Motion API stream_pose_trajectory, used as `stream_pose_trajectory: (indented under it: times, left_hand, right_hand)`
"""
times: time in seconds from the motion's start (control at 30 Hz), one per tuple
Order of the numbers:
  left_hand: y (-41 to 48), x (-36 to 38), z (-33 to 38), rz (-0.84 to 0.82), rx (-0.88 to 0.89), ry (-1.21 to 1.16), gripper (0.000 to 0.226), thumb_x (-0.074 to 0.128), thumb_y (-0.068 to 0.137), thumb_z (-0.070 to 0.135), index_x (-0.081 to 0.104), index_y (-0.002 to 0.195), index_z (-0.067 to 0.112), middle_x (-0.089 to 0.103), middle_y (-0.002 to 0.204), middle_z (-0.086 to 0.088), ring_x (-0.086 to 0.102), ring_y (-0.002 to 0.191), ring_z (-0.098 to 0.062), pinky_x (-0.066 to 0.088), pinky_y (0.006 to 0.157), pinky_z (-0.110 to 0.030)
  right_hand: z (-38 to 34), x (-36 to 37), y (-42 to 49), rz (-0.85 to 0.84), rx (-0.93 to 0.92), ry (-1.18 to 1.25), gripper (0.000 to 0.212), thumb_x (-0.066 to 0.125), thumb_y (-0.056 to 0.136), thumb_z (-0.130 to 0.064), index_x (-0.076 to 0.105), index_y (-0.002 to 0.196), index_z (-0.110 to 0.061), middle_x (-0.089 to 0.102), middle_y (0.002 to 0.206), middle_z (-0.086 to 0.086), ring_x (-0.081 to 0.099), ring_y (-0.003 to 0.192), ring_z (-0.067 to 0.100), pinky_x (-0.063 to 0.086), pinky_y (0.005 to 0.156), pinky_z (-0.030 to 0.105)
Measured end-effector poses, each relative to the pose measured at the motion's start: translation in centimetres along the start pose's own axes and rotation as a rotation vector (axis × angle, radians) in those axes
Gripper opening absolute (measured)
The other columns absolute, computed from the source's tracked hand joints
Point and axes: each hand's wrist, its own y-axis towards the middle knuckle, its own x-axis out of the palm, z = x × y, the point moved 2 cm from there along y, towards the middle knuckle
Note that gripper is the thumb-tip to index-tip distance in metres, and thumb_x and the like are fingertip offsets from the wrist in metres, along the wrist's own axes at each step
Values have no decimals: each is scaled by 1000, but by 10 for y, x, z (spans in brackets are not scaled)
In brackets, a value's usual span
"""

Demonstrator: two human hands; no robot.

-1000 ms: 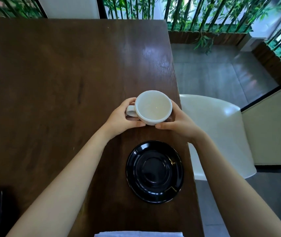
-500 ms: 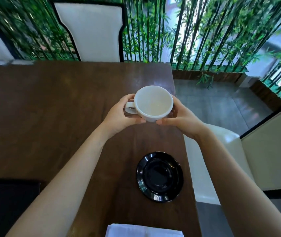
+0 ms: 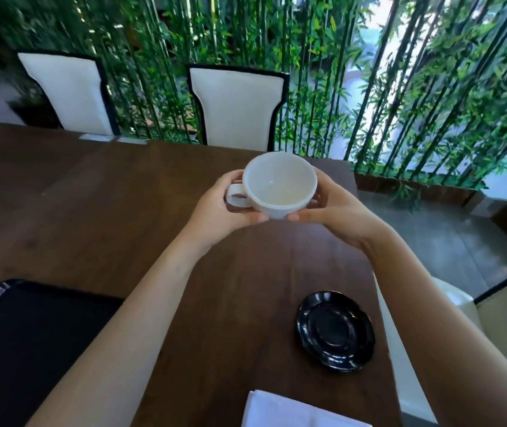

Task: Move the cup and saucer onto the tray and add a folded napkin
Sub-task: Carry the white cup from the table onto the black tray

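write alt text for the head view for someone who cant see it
The left hand and right hand hold an empty white cup over a dark wooden table. Nearer lie a black saucer at right, a black tray at left and a white napkin at the bottom edge.

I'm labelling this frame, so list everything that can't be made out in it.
Head view only.
tray: cut off by the left and bottom edges.
napkin: cut off by the bottom edge; fold count unclear.
cup underside: hidden by the left hand and right hand.
chairs: motion-blurred.
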Motion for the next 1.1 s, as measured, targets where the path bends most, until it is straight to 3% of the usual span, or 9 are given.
stream_pose_trajectory:
  times: [0.2, 0.33, 0.47, 0.63, 0.73, 0.9, 1.1]
  left_hand:
    - [-47, -82, -5, 77, -24, -28, 77, 85, 60, 18, 49, 128, 23, 59, 114, 16, 56, 97, 12, 49, 74, -7]
    - [-85, -148, -17, 132, -69, 6, 76, 84, 62, 21, 48, 128, 24, 56, 111, 22, 54, 96, 15, 48, 69, -5]
    - [-126, -213, -39, 208, -142, 55, 78, 84, 61, 26, 46, 129, 27, 56, 117, 18, 54, 105, 2, 46, 77, -17]
    - [-179, -283, -77, 308, -254, 93, 72, 85, 60, 27, 48, 121, 33, 56, 107, 26, 54, 93, 16, 45, 65, -6]
    - [-205, -316, -104, 371, -324, 104, 72, 86, 59, 29, 48, 119, 35, 55, 106, 28, 54, 95, 10, 41, 68, -11]
    - [-230, -350, -147, 423, -429, 108, 73, 86, 59, 31, 48, 121, 33, 53, 105, 28, 53, 97, 3, 40, 69, -14]
    - [-233, -363, -202, 408, -512, 73, 75, 84, 64, 27, 45, 128, 28, 54, 115, 18, 53, 104, -7, 42, 78, -18]
  right_hand:
    - [-30, 86, 19, -72, -44, 16, 79, 76, 68, -6, 41, 132, -34, 57, 127, -9, 55, 118, 8, 48, 97, 28]
    - [-37, 157, 38, -151, -54, 33, 77, 78, 66, -10, 43, 130, -36, 60, 121, -15, 55, 116, 7, 50, 93, 26]
    - [-34, 232, 60, -249, -53, 61, 78, 76, 70, -8, 40, 135, -30, 57, 127, -7, 54, 118, 10, 50, 91, 29]
    - [-21, 328, 85, -397, -9, 116, 79, 76, 69, -6, 40, 136, -26, 55, 131, -4, 53, 119, 11, 50, 89, 27]
    - [-10, 377, 95, -458, 53, 179, 81, 77, 66, -5, 42, 136, -27, 54, 132, 0, 54, 119, 14, 51, 88, 26]
    - [13, 439, 110, -519, 141, 194, 82, 78, 62, -9, 42, 133, -32, 50, 134, 3, 46, 125, 22, 41, 106, 45]
    - [57, 475, 127, -543, 233, 216, 78, 73, 71, -1, 38, 135, -26, 46, 135, 1, 44, 125, 18, 39, 107, 38]
